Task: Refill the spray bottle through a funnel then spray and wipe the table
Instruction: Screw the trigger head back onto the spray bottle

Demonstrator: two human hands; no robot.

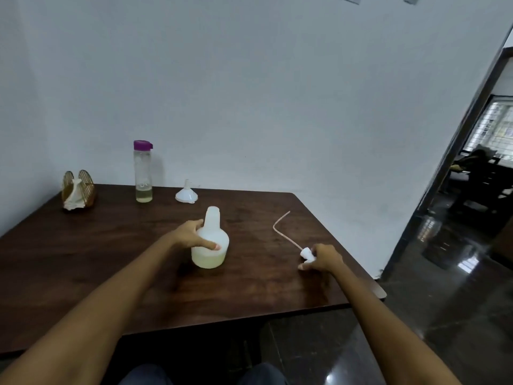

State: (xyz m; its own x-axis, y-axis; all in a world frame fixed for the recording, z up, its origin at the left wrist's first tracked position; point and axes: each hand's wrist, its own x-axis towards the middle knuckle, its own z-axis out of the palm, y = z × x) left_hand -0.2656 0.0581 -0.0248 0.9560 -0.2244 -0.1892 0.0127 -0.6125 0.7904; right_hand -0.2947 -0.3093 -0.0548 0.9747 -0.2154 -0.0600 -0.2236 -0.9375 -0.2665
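A white translucent spray bottle (211, 245) stands uncapped in the middle of the dark wooden table (83, 259), with a little pale liquid at its bottom. My left hand (191, 234) grips its body from the left. My right hand (323, 258) holds the white spray head (306, 254) low over the table to the right, its thin dip tube (280, 226) curving away toward the wall. A white funnel (187, 193) lies mouth-down behind the bottle. A clear water bottle (143, 173) with a purple cap stands at the back, holding a little yellowish liquid.
A wire napkin holder (79, 193) with crumpled tissue sits at the table's far left corner. A white wall runs behind the table. To the right lies a shiny dark floor (444, 287) and a doorway (483, 151) into another room with furniture.
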